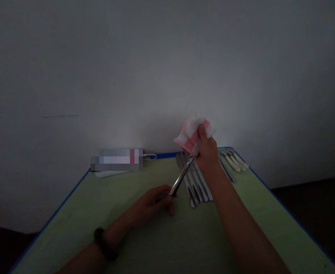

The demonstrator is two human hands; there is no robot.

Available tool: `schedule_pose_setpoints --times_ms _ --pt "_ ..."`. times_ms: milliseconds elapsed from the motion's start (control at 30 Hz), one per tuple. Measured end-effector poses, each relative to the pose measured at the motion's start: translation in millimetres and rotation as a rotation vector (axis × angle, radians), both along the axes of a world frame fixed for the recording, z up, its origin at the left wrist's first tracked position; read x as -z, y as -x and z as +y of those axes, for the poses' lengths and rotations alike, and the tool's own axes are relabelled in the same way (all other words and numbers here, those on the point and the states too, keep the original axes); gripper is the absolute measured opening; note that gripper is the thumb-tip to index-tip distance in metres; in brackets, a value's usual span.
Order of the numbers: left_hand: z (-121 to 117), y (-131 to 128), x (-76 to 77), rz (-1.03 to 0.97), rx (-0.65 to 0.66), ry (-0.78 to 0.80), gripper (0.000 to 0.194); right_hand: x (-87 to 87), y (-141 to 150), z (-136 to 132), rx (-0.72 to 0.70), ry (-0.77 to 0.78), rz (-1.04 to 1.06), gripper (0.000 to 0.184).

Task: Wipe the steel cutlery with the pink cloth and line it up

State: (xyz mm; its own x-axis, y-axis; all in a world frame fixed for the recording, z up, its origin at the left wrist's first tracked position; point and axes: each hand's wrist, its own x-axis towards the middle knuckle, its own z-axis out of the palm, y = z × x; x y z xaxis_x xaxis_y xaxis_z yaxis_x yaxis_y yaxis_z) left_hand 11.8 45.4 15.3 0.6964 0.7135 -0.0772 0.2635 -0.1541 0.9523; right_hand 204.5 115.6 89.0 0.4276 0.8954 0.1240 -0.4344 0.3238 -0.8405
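Note:
My left hand point(155, 202) is closed around the handle end of a steel table knife point(181, 177), which slants up and to the right above the green table point(99, 213). My right hand point(206, 151) grips a crumpled pink and white cloth point(192, 134) and presses it against the knife's upper end. A dark band sits on my left wrist.
Several steel knives point(197, 186) lie side by side just beyond my hands. Several white-handled pieces of cutlery point(235, 160) lie at the table's far right corner. A blurred flat pack point(116, 160) rests at the far edge by the grey wall. The table has a blue rim.

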Motion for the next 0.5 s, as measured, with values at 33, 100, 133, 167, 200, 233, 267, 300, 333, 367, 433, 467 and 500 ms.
schedule_pose_setpoints --times_ms 33,100,133,167,200,233,267,300,333,367,433,467,500 --pt "0.1 -0.2 -0.5 0.009 0.000 0.002 0.029 -0.2 -0.7 0.0 0.002 0.008 0.012 0.044" --pt "0.4 -0.2 -0.6 0.017 -0.001 0.003 0.030 0.0 -1.7 0.6 -0.003 0.004 0.043 0.044" --pt "0.7 0.0 -0.2 0.015 -0.003 0.002 0.030 0.2 -1.9 0.9 -0.010 -0.004 0.063 0.044" --pt "1.0 0.2 0.5 0.008 -0.003 0.003 0.031 0.2 -1.9 1.1 -0.023 -0.012 0.084 0.044" --pt "1.2 0.4 1.3 -0.001 -0.003 0.006 0.031 0.1 -1.7 0.9 -0.037 -0.020 0.100 0.045" --pt "1.4 0.5 2.2 -0.012 -0.002 0.011 0.031 -0.3 -1.3 0.3 -0.048 -0.023 0.108 0.045" --pt "1.4 0.6 3.0 -0.020 0.001 0.016 0.031 -1.0 -0.9 -0.7 -0.055 -0.021 0.103 0.046" --pt "1.5 0.6 3.7 -0.027 0.007 0.022 0.031 -1.9 -0.5 -2.2 -0.057 -0.017 0.089 0.046" --pt "1.4 0.5 4.0 -0.035 0.013 0.026 0.031 -2.9 -0.2 -4.0 -0.057 -0.010 0.068 0.047" --pt "1.2 0.4 4.2 -0.042 0.020 0.030 0.031 -3.8 0.0 -5.9 -0.050 -0.003 0.046 0.047" --pt "0.8 0.1 4.0 -0.051 0.032 0.033 0.030 -4.8 0.0 -9.3 -0.026 0.017 -0.020 0.049" --pt "0.6 0.0 3.9 -0.050 0.037 0.035 0.030 -4.4 -0.2 -10.3 -0.004 0.027 -0.064 0.051" --pt "0.4 -0.1 3.7 -0.049 0.042 0.035 0.029 -3.3 -0.5 -10.5 0.020 0.037 -0.108 0.052"
